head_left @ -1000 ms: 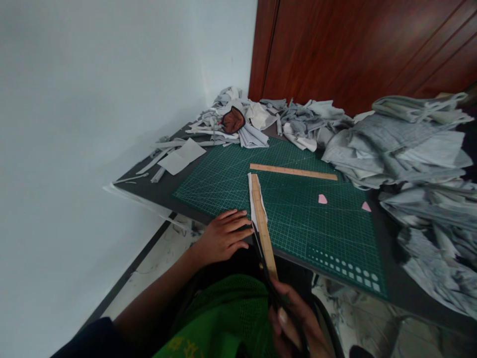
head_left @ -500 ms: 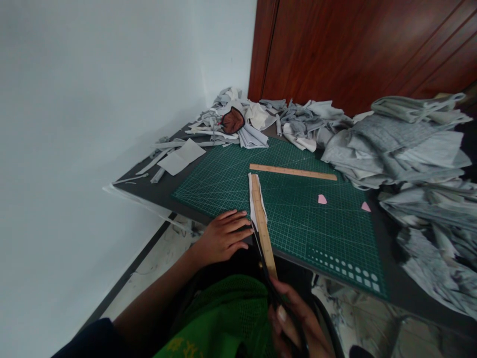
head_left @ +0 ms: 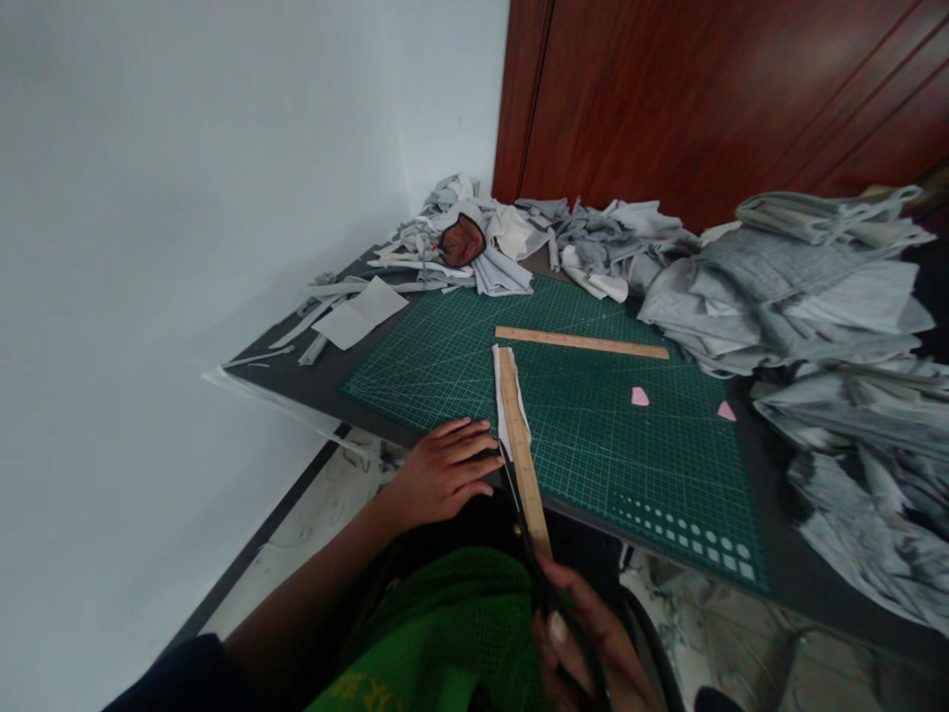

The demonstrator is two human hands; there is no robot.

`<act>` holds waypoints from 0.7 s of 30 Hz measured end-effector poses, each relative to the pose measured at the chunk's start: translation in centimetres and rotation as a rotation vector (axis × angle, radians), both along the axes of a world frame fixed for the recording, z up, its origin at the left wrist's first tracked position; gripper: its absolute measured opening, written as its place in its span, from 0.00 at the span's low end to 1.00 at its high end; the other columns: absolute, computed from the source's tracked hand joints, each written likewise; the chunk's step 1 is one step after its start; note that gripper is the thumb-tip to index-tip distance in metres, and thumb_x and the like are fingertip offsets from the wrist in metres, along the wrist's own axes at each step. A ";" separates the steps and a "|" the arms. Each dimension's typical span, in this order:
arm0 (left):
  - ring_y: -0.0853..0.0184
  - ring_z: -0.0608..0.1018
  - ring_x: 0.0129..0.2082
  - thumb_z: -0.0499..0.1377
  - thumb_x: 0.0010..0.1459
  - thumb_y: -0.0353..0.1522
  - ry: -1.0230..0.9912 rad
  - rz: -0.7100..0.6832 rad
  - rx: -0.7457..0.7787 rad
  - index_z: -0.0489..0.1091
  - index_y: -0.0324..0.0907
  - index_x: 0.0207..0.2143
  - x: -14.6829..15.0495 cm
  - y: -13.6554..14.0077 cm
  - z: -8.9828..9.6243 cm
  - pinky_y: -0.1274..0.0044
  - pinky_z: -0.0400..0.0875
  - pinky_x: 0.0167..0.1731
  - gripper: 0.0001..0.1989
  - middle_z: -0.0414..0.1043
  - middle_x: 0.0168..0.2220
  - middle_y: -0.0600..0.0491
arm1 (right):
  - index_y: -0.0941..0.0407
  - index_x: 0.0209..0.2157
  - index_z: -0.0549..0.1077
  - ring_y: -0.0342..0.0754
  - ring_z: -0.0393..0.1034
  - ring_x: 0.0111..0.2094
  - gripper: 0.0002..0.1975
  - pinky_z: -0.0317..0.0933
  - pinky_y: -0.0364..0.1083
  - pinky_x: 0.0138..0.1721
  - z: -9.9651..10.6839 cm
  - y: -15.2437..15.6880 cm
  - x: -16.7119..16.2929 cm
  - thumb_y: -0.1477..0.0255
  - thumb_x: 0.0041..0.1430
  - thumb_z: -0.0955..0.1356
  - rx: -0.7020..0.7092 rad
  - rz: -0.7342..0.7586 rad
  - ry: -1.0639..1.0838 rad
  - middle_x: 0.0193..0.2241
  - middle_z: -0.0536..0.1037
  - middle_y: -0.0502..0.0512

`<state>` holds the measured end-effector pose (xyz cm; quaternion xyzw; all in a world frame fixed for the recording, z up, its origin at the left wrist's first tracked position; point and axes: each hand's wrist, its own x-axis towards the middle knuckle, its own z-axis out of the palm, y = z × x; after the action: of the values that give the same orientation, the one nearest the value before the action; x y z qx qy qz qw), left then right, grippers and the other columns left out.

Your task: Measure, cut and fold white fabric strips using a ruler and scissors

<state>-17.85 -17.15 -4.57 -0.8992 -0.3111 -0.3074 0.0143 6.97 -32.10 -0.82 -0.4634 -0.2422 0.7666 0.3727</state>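
My right hand (head_left: 593, 643) is closed around the dark handles of a pair of scissors (head_left: 528, 529), low in the view. The scissors' tips point away from me, reaching the near end of a narrow white fabric strip (head_left: 499, 396). On that strip lies a wooden ruler (head_left: 520, 455), whose near end juts past the table edge toward my right hand. My left hand (head_left: 449, 470) rests flat at the table's front edge, fingers stretched out, with its fingertips beside the scissor tips. Whether the blades are parted is hard to make out.
A green cutting mat (head_left: 593, 435) covers much of the dark table. Another wooden ruler (head_left: 582, 343) lies across it, with two pink pieces (head_left: 640, 397) to the right. Grey fabric heaps (head_left: 786, 287) fill the right side; scraps and a brown pouch-like item (head_left: 462, 240) lie at the back.
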 end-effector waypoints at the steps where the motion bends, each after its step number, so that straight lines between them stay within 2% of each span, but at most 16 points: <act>1: 0.57 0.74 0.63 0.58 0.71 0.43 -0.001 -0.001 -0.001 0.76 0.43 0.53 0.0 0.0 0.0 0.62 0.65 0.66 0.17 0.78 0.56 0.49 | 0.54 0.57 0.75 0.37 0.59 0.17 0.33 0.54 0.39 0.20 0.0 0.0 -0.1 0.52 0.55 0.78 -0.012 -0.002 -0.007 0.24 0.71 0.45; 6: 0.57 0.73 0.64 0.59 0.70 0.43 0.002 -0.003 -0.012 0.76 0.43 0.53 0.0 0.0 -0.1 0.62 0.63 0.67 0.17 0.78 0.56 0.49 | 0.51 0.57 0.75 0.36 0.58 0.16 0.33 0.52 0.38 0.19 -0.2 -0.2 -0.7 0.52 0.54 0.78 -0.010 -0.045 0.001 0.24 0.71 0.45; 12: 0.57 0.73 0.64 0.59 0.70 0.43 0.003 0.000 -0.017 0.76 0.43 0.53 0.0 0.0 -0.1 0.62 0.63 0.67 0.17 0.78 0.56 0.49 | 0.53 0.57 0.75 0.35 0.57 0.15 0.35 0.50 0.37 0.18 -0.2 -0.1 -0.7 0.50 0.53 0.78 -0.009 -0.026 0.009 0.22 0.70 0.44; 21: 0.57 0.73 0.64 0.59 0.70 0.43 0.002 -0.007 -0.004 0.75 0.43 0.54 -0.1 0.0 -0.2 0.61 0.63 0.67 0.18 0.78 0.56 0.48 | 0.53 0.56 0.76 0.37 0.59 0.16 0.34 0.54 0.39 0.19 -0.6 -0.2 -0.6 0.51 0.52 0.79 -0.016 -0.052 -0.033 0.22 0.70 0.44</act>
<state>-17.93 -17.11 -4.78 -0.9005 -0.3086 -0.3061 0.0118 6.34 -32.34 -1.40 -0.4852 -0.2303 0.7508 0.3845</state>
